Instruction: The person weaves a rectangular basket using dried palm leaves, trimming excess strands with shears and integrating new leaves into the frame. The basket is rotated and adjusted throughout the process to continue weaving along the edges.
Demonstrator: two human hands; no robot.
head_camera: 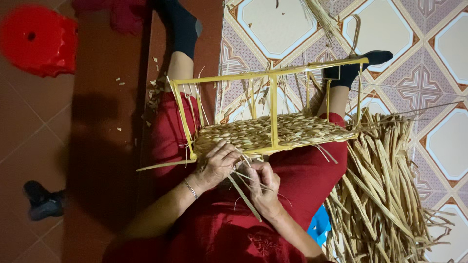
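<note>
Nearest the camera, the person sits in red clothing with a yellow wire basket frame [273, 104] resting across the lap. The right hand [265, 187] sits close to the body, its fingers [261, 171] curled and pinching a few dry straw strands [243, 195], one of which runs back toward the waist. Just beside it, the left hand [214, 165], with a thin bracelet [190, 188] at the wrist, lies over the near edge of the woven panel [263, 134]; its fingers are bent and pressed down on the plaiting, holding the last rows against the frame's lower bar.

The panel is a dense braid of pale straw filling the near side of the frame, while the upper bars beyond it are bare, with loose upright strands standing between them. To do this stretch well, I judge that the left hand should keep the finished rows pinned tight while the right draws each strand snug before tucking it, so that no gap opens next to the yellow upright at the middle.

Further out, a large heap of straw [385, 195] lies on the patterned tiled floor [438, 97] on the person's right, within easy reach, with a bit of blue plastic [319, 226] showing under it. Beyond the frame are the person's dark-socked feet [360, 65]. On the far left stands a red plastic stool [39, 39], and a dark shoe [44, 199] lies on the reddish floor.
</note>
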